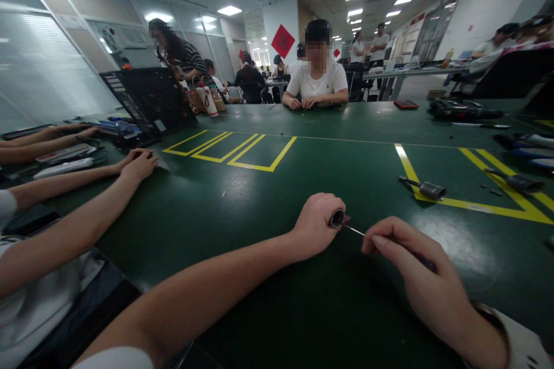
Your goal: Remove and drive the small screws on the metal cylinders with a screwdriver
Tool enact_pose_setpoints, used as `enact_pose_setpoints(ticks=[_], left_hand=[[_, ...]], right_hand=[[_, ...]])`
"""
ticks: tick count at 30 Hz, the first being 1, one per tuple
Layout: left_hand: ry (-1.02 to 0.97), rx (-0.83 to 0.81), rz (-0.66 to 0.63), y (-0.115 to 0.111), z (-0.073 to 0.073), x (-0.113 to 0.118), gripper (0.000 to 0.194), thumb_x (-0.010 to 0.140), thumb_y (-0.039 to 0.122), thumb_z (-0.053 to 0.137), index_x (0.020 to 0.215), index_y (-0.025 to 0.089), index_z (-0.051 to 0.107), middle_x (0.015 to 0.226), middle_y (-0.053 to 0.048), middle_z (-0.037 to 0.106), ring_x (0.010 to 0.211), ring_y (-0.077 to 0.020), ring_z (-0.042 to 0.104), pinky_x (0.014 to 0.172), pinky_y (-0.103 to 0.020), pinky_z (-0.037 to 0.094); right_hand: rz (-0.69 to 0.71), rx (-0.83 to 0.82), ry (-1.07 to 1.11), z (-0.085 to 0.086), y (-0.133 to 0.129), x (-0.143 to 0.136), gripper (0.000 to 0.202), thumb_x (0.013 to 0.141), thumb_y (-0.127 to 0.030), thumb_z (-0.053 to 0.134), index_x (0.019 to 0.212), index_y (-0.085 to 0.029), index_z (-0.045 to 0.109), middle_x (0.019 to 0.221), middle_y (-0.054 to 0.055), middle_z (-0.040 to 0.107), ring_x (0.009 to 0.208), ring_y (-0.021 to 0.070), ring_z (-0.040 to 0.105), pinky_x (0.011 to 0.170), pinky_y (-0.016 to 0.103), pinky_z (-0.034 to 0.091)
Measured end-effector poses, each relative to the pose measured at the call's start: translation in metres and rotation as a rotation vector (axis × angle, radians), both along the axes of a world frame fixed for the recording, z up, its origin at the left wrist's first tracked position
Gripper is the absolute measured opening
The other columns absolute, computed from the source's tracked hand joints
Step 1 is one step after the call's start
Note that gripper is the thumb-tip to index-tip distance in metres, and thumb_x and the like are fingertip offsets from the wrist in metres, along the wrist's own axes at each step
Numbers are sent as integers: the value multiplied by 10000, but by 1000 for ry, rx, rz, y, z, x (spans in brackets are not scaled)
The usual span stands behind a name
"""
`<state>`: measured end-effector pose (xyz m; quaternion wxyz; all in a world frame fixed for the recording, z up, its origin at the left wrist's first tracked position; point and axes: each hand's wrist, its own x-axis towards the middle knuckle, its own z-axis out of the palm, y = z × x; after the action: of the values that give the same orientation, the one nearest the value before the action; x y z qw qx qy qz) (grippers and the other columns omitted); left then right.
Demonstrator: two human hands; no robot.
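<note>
My left hand is closed around a dark cylindrical part, whose hollow round end faces me. From the right, a slim screwdriver with a bare metal shaft reaches to the side of that part; its tip is hidden by the part and fingers. My right hand grips the screwdriver, thumb and forefinger pinching the shaft, and a bit of dark handle shows under the palm. Both hands are just above the green table. Two similar dark cylindrical parts with thin stems, one nearer and one farther right, lie on the table.
Yellow tape outlines mark the table. At my left, a neighbour's hands rest on it. Opposite sits a person in a white shirt. A black case stands back left; a dark bundle and red phone-like object lie back right.
</note>
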<state>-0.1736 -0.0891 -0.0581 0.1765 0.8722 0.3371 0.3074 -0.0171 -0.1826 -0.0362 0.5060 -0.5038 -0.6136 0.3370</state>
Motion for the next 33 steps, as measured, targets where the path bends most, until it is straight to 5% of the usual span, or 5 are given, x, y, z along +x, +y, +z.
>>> enact_pose_setpoints(ticks=[7,11,20,23,33], left_hand=[[-107,-36,5,4,-3,-1,180,773,231,619,663,173,488,679,30,500,654,-123,475,662,-255,375],[-185,-113,-2,5,-1,-1,210,758,235,633,647,169,467,663,39,470,616,-109,452,619,-238,370],[-25,33,-2,11,-1,-2,145,757,155,606,661,167,498,669,26,495,673,-132,472,657,-258,359],[18,80,-18,19,-3,0,145,769,174,604,662,169,506,665,23,496,675,-134,470,659,-260,356],[-121,-20,-88,37,0,5,157,744,157,608,652,161,481,670,31,482,647,-116,465,652,-248,375]], right_hand=[[-23,-259,528,-7,14,3,138,701,-301,613,625,-191,649,644,41,628,647,180,571,596,302,467],[19,-335,614,-7,18,3,162,697,-335,625,647,-183,656,675,47,633,663,181,580,633,320,484],[-28,-158,-100,17,18,6,255,736,-450,581,748,-220,690,784,56,688,755,257,617,674,385,446],[-30,-176,-151,22,22,9,246,730,-440,594,752,-226,712,851,57,703,838,270,619,756,397,436],[-12,-380,483,6,35,15,238,673,-409,706,766,-192,734,904,62,723,1028,282,580,987,428,328]])
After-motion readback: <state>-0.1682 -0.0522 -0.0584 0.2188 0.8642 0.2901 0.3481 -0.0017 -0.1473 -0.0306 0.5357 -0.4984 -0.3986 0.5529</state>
